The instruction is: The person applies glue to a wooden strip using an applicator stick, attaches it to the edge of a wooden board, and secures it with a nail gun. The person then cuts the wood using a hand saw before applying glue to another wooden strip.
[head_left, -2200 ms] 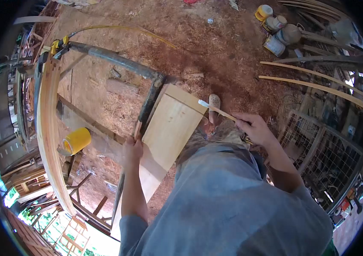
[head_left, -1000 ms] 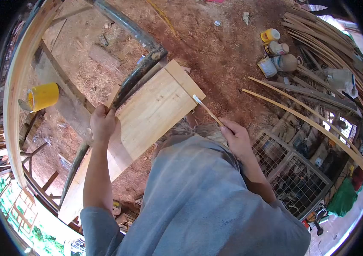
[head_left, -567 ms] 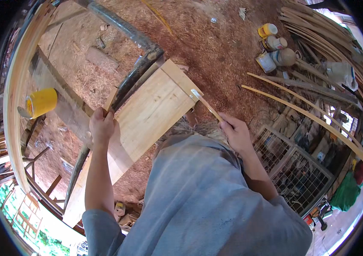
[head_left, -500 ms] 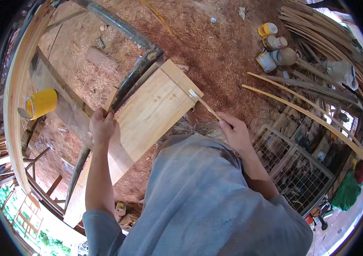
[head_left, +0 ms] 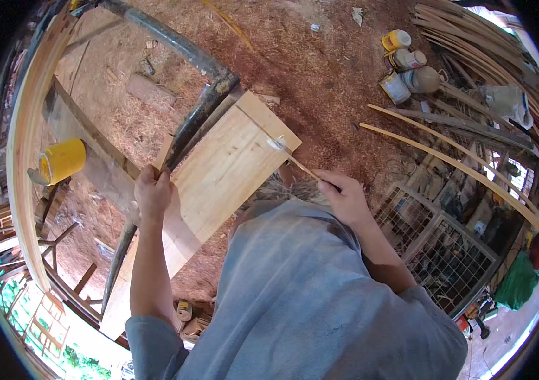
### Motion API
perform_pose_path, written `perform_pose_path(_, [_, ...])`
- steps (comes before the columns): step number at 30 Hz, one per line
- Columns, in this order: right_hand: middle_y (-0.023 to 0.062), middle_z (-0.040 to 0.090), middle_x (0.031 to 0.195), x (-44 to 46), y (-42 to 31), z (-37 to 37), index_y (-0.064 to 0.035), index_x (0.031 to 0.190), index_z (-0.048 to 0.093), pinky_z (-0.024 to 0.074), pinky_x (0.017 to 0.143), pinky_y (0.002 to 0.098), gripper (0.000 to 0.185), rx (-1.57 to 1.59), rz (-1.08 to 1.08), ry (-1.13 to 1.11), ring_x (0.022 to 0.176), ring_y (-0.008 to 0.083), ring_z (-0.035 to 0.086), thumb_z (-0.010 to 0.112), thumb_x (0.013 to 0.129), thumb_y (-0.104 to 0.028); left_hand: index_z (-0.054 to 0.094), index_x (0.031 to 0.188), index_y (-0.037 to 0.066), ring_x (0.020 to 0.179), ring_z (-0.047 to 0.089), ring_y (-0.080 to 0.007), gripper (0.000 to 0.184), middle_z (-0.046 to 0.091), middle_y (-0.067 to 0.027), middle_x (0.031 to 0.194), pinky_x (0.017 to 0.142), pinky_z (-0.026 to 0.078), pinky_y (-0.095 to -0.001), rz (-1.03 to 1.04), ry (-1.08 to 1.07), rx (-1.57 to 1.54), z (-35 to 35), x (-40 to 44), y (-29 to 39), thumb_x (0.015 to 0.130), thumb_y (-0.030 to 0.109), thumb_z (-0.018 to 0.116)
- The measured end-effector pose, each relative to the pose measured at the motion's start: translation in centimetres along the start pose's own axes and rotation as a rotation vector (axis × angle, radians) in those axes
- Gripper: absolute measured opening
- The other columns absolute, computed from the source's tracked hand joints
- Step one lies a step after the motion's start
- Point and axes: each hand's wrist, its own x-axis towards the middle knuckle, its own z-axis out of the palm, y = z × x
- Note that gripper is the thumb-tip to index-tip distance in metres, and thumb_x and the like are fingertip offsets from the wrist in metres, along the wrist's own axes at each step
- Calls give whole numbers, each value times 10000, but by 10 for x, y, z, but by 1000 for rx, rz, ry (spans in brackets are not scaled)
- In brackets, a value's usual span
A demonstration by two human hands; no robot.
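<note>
A long, pale wooden board (head_left: 228, 161) slants across the view in front of my body, with a line across it near its far end. My left hand (head_left: 153, 193) is closed at the board's left edge, fingers partly hidden; a short wood strip (head_left: 165, 152) sticks up just beyond it. Between thumb and fingers, my right hand (head_left: 343, 195) pinches a thin wooden stick (head_left: 304, 167). The stick's far tip touches the board near its right edge, where a white, glue-like smear (head_left: 277, 144) shows.
A yellow container (head_left: 63, 161) stands on a curved wooden piece (head_left: 22, 158) at left. A dark metal pipe frame (head_left: 203, 107) runs behind the board. Several jars (head_left: 418, 81), bent wood strips (head_left: 459, 164) and a wire grid (head_left: 447, 253) lie at right. Shavings cover the ground.
The stick's tip has moved left, inward from the board's right edge, and the white smear shows there. My right hand has shifted slightly left; my left hand keeps its place on the board.
</note>
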Motion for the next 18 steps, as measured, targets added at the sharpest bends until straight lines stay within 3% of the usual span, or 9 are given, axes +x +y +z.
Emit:
perform_pose_path(4, [140,704,1151,1,-10,5,13,1240,659,478,967,297,301,81,29,67,1064,184,645,592,951,-38,546,694,-8,556,584,-276,281,568,-160,602,558,463,-403,32,6,-1,1,-1,-1,818,189,704])
perform_pose_path(6, [136,706,1151,3,-12,8,22,1249,650,479,963,298,306,84,34,2,1061,176,642,582,956,-34,545,697,-11,571,592,-307,289,571,-181,618,567,458,-428,-37,-15,-8,-2,-2,7,816,199,704])
perform_pose_path(9, [112,714,1104,6,-29,11,29,1250,646,495,921,295,309,154,-26,25,1004,160,649,580,955,-34,550,703,-13,599,599,-352,297,582,-200,638,587,457,-454,25,0,21,5,3,-12,816,214,705])
perform_pose_path(13, [94,707,1044,11,-24,18,1,1246,656,508,865,297,305,103,-2,35,938,154,650,586,953,-42,572,717,-31,572,592,-290,267,574,-187,620,570,464,-425,15,-37,56,5,5,-13,808,199,673])
perform_pose_path(15, [109,685,1018,12,-21,21,-37,1245,667,511,829,292,307,-18,-13,92,889,170,654,600,946,-50,552,699,-18,621,596,-389,323,596,-207,647,600,454,-466,29,-24,79,2,4,-8,819,233,717])
perform_pose_path(18, [138,667,1029,20,-13,23,-57,1243,672,512,824,309,311,84,-76,4,887,224,662,615,937,-58,558,696,-22,597,595,-371,325,589,-203,638,588,450,-467,17,-44,-7,13,11,-32,820,232,719])
